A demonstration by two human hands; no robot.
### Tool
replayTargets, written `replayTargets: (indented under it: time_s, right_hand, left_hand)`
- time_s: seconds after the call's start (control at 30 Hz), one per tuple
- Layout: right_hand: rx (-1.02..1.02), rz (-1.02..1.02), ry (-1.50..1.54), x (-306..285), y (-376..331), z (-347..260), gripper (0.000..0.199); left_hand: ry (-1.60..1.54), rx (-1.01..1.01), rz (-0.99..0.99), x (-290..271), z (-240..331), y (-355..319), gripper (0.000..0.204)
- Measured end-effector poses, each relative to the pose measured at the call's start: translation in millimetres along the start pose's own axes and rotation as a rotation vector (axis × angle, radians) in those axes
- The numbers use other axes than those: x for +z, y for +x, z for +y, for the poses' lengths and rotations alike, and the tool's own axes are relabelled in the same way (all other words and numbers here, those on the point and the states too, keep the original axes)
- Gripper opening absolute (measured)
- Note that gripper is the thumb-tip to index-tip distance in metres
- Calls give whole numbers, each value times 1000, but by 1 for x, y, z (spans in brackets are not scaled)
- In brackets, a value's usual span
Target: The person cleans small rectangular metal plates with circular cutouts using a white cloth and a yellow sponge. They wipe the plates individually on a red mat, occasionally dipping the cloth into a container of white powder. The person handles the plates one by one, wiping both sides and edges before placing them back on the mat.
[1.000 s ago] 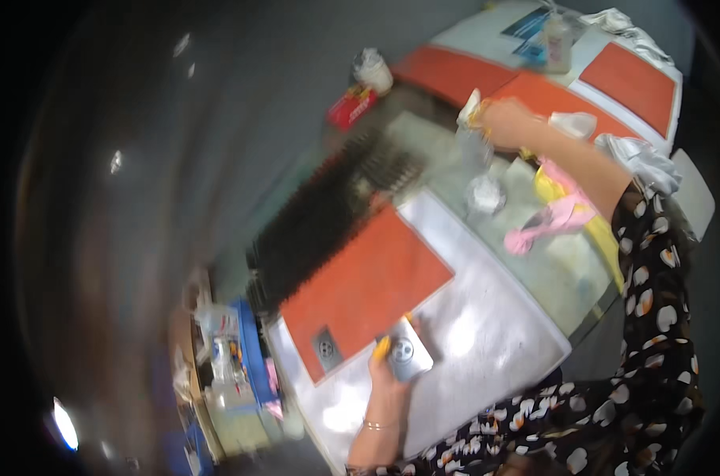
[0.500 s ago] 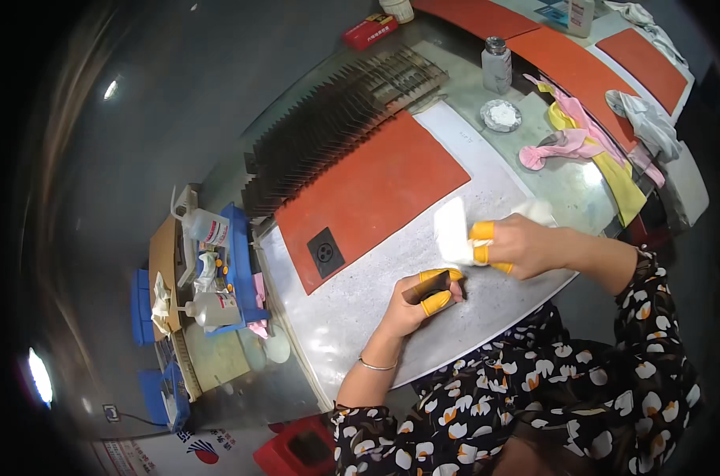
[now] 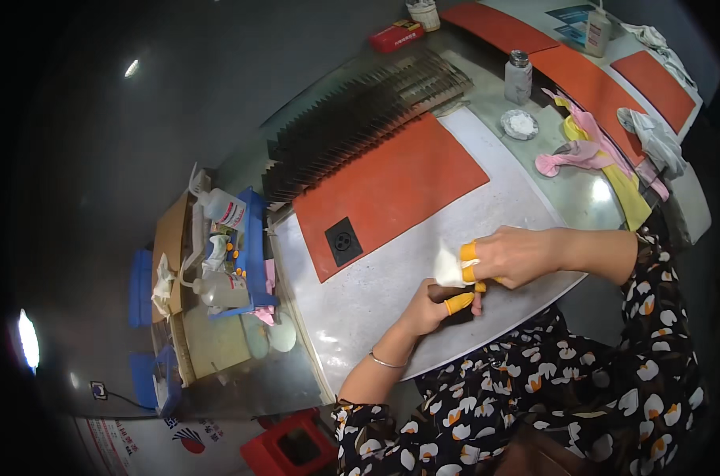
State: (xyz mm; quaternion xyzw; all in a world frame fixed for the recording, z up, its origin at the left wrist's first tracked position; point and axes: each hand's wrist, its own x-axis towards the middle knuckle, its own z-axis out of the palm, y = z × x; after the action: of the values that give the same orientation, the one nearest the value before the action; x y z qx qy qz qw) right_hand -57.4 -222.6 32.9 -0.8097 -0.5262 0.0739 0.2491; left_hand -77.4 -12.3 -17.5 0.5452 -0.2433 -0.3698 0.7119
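Note:
Yellow finger cots cover fingertips on both hands. My left hand (image 3: 423,312) is closed on a thin dark plate (image 3: 446,293), low over the white sheet (image 3: 360,305). A folded white cloth (image 3: 446,270) is pinched in my right hand (image 3: 518,255), which is right up against the plate and the left fingers. Cloth and right fingers hide much of the plate. Farther off, a black square plate (image 3: 344,241) with round openings lies on the near left part of an orange-red mat (image 3: 407,186).
Behind the mat stands a long rack of dark upright plates (image 3: 360,119). At right are a pump bottle (image 3: 518,79), a dish of white material (image 3: 520,124) and pink and yellow cloths (image 3: 586,155). A blue tray (image 3: 255,238) with squeeze bottles (image 3: 221,289) stands left.
My right hand has brought the cloth down and leftward onto the plate in my left hand. The whole view has shifted slightly.

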Motion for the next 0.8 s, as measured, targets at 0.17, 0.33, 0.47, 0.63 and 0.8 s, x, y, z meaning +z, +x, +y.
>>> replayTargets:
  time_s: [0.17, 0.33, 0.47, 0.63, 0.8]
  right_hand:
    - [-11, 131, 16, 8, -9, 7, 13]
    - [87, 125, 57, 12, -19, 18, 29]
    - [143, 161, 40, 37, -39, 23, 38]
    - [181, 240, -53, 24, -27, 13, 37]
    - [79, 427, -42, 49, -3, 2, 18]
  left_hand:
    - [76, 5, 26, -5, 0, 4, 19]
    - [89, 81, 99, -3, 9, 3, 20]
    - [-28, 194, 151, -10, 12, 2, 23]
    - [127, 14, 253, -17, 15, -9, 25]
    - [566, -38, 290, -20, 9, 8, 25]
